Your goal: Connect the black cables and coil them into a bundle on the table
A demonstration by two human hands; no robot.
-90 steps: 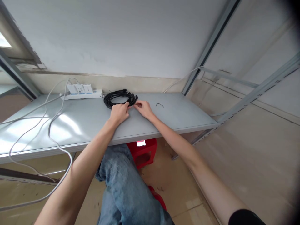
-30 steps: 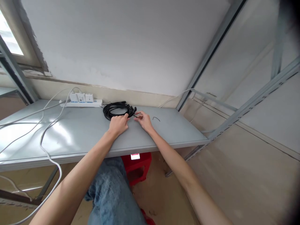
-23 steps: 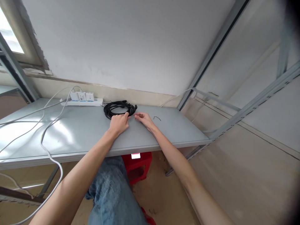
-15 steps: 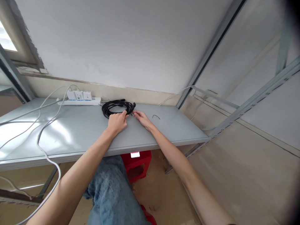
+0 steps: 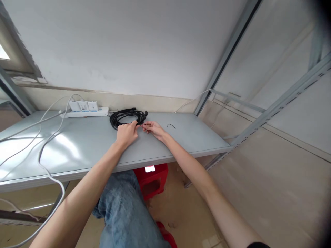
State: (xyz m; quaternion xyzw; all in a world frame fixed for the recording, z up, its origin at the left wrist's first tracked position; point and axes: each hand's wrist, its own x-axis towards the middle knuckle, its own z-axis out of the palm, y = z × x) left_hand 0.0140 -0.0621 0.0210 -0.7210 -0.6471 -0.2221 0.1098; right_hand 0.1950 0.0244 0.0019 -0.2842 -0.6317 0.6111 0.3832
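Note:
A coiled black cable [image 5: 115, 117] lies at the back of the grey shelf [image 5: 90, 144]. At its near right edge, my left hand [image 5: 126, 133] is closed on the coil, thumb over the loops. My right hand [image 5: 154, 129] sits just to the right, its thumb and forefinger pinched together on what looks like a thin black tie by the cable. Both hands' fingertips are close together, and the tie is partly hidden by them. A short, bent black tie [image 5: 171, 125] lies loose on the shelf, right of my right hand.
A white power strip [image 5: 100, 112] with several white plug adapters [image 5: 84, 105] stands left of the coil. White cords [image 5: 42, 165] run over the shelf's left part and hang past its front edge. Below are a red stool [image 5: 155, 179] and a phone [image 5: 149, 168].
My right hand has come nearer my left hand, and its fingers have curled in more. The view has shifted slightly; the coil stays in place on the shelf.

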